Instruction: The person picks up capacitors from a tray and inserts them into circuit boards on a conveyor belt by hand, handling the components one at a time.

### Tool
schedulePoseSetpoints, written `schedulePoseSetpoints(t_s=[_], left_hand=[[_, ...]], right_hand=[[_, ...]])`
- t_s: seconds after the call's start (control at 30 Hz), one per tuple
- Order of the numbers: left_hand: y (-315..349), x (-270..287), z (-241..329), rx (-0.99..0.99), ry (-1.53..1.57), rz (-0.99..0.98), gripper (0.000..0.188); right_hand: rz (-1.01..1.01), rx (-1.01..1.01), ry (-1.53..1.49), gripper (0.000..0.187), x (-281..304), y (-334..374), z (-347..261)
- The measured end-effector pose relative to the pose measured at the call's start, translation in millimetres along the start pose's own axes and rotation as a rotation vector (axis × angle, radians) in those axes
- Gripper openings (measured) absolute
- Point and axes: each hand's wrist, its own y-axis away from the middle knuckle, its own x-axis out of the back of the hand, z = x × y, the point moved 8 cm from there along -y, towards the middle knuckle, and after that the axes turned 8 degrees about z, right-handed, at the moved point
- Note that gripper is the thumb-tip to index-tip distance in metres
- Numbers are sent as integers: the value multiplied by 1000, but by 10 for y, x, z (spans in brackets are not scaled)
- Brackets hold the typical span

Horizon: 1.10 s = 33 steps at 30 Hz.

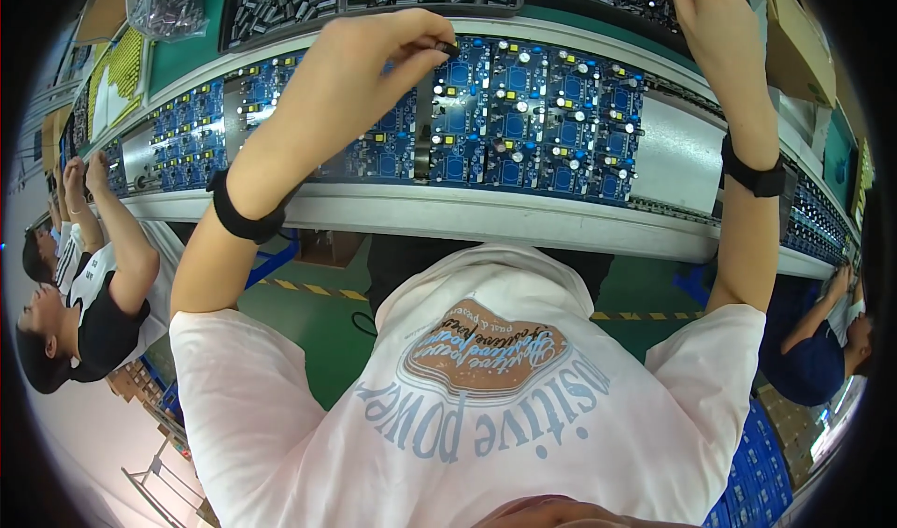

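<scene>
My left hand [388, 47] is over the row of blue circuit boards [512, 107], its thumb and fingers pinched on a small black cylindrical component [449, 49], which looks like a capacitor. Just beneath that hand are boards fitted with yellow, white and blue parts. At the upper right, my right hand [701, 14] is at a black tray [617, 16] of small dark components. Its fingertips are drawn together near the picture's top edge, and what they hold, if anything, cannot be made out. Each wrist wears a black band.
The boards lie along a metal-railed conveyor [523, 218] crossing in front of me. Another black tray [374, 8] of dark cylindrical components stands beyond it, beside a clear plastic bag [164, 0]. A cardboard box [794, 42] is at right. Other people work at both sides.
</scene>
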Motion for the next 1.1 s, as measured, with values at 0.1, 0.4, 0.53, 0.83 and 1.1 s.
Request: schedulePoseSetpoints(t_s=[0.1,0.4,0.53,0.83,1.1], left_hand=[[-11,-79,220,-404,-331,55,16],[-8,-142,138,-344,-417,10,20],[-13,-151,173,-410,-468,26,20],[-9,-197,221,-517,-510,46,25],[-23,-228,155,-406,-509,-35,20]], right_hand=[[-90,-291,-278,12,67,30,-18],[-8,-435,-775,12,48,263,-155],[-68,-448,-796,12,135,187,-316],[-388,-800,-1067,6,-212,393,-298],[-414,-921,-1309,17,-362,462,-291]])
